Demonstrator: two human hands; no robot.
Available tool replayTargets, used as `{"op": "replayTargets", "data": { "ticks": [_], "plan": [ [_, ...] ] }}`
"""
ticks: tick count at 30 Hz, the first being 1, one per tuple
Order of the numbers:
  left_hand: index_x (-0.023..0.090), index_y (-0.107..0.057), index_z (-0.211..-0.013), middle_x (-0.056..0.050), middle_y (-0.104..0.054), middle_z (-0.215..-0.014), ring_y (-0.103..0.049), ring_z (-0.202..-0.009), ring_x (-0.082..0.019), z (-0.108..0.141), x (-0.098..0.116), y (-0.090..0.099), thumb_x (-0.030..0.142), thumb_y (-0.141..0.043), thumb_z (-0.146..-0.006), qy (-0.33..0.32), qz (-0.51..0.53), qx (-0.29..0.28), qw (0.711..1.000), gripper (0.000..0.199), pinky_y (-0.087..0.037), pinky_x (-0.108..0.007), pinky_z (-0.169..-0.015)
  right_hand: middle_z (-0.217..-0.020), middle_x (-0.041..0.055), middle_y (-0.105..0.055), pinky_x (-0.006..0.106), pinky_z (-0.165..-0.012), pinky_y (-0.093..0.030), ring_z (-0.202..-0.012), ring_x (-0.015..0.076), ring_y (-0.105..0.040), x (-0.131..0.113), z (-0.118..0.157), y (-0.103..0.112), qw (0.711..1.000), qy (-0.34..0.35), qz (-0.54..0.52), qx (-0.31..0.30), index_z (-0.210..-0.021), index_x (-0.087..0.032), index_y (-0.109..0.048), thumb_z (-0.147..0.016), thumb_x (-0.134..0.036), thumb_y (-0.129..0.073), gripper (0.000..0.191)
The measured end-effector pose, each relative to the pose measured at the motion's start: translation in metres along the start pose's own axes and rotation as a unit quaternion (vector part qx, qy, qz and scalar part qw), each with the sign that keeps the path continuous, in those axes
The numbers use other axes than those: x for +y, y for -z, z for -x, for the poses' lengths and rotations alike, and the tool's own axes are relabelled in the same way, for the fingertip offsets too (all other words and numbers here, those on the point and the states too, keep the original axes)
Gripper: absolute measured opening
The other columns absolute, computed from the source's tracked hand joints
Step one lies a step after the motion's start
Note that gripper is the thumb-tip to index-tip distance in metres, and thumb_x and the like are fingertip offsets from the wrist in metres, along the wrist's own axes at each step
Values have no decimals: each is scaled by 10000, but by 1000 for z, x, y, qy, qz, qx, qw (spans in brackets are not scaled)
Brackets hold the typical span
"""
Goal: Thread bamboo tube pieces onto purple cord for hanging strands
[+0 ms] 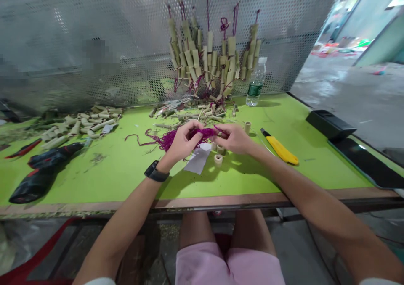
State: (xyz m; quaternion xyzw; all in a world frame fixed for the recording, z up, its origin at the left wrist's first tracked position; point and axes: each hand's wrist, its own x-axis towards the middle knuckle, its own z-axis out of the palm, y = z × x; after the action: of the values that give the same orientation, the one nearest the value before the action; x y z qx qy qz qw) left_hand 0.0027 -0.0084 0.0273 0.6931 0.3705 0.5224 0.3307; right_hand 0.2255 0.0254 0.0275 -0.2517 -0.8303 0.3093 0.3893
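A tangle of purple yarn [167, 140] lies at the middle of the green table, its loose end trailing left. My left hand [188, 140] is closed on the yarn, thumb against fingers. My right hand [233, 138] pinches the same yarn from the other side, close to the left fingertips. Under the hands lies a scrap of white paper [198, 161]. Beside it stand several short bamboo rings, one bamboo ring [218, 160] in front and another bamboo tube [247, 127] right of my right hand. The fingers partly hide the yarn between them.
A yellow utility knife [282, 149], a black phone [362, 161] and a black box [330, 124] lie to the right. A water bottle [255, 85] stands behind. Strung bamboo pieces [217, 64] hang on the mesh panel. Left are a cordless drill [44, 171], red-handled pliers [23, 149] and cut bamboo [82, 125].
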Motion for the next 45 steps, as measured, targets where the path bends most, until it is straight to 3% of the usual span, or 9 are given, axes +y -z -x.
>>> {"op": "replayTargets", "data": {
  "ticks": [8,12,17,20,24,32,37,40,45],
  "plan": [
    [185,-769,-994,-85,-764,-1006,-683,-885,-208,0,2,-2,326,-802,-915,-20,-68,-20,997,165,-520,-286,-753,-641,-39,-534,268,-483,-243,-517,100,-371,-6,2,-2,996,-9,-75,52,-917,-200,-762,-960,-384,-748,189],
    [187,-787,-986,-68,-760,-916,-646,-796,-195,0,-1,-3,327,-815,-895,-25,-97,-16,995,169,-493,-291,-717,-665,-43,-536,265,-492,-278,-542,108,-401,-8,2,-5,997,-7,-63,48,-977,-195,-750,-921,-393,-795,211],
    [173,-779,-951,-65,-752,-870,-649,-759,-197,3,-3,-5,335,-769,-910,-9,-87,-17,996,167,-499,-296,-678,-690,-17,-563,273,-509,-294,-568,119,-427,-4,0,-9,996,-17,-31,82,-846,-197,-668,-981,-341,-668,197],
    [170,-784,-1041,-71,-780,-949,-665,-784,-190,5,-3,-5,391,-755,-931,-2,-83,-30,996,248,-516,-290,-688,-675,-15,-565,281,-536,-303,-581,121,-425,-1,-1,-9,997,21,0,78,-782,-201,-616,-962,-266,-636,193],
    [172,-776,-941,-52,-759,-869,-632,-746,-165,4,-5,-8,445,-744,-962,2,-104,0,995,275,-505,-280,-689,-666,-16,-561,291,-582,-306,-622,127,-425,0,0,-8,993,66,47,87,-755,-200,-587,-923,-219,-667,187],
    [184,-710,-935,-41,-718,-872,-632,-769,-167,3,-9,-9,386,-715,-979,14,-57,-27,998,207,-513,-278,-705,-646,-36,-518,283,-525,-258,-561,108,-381,2,1,-8,996,-15,-44,70,-797,-182,-650,-981,-326,-665,234],
    [193,-657,-932,-31,-688,-872,-610,-756,-153,3,-9,-8,416,-730,-991,4,-32,-29,999,242,-493,-254,-668,-688,-37,-517,267,-531,-304,-589,114,-427,0,1,-7,991,-60,-118,11,-843,-194,-608,-989,-448,-699,307],
    [196,-658,-947,-27,-683,-856,-597,-711,-142,2,-8,-9,494,-745,-995,8,-18,-20,1000,314,-489,-250,-640,-691,-52,-506,269,-528,-294,-582,114,-411,-3,1,-10,992,-56,-109,14,-943,-189,-638,-970,-425,-740,259],
    [193,-668,-968,-33,-680,-863,-609,-726,-144,3,-9,-12,499,-764,-990,14,-10,-9,1000,321,-495,-256,-651,-648,-61,-450,286,-550,-284,-573,115,-374,-1,2,-13,997,-17,-51,59,-826,-214,-557,-986,-329,-668,226]
  ]
}}
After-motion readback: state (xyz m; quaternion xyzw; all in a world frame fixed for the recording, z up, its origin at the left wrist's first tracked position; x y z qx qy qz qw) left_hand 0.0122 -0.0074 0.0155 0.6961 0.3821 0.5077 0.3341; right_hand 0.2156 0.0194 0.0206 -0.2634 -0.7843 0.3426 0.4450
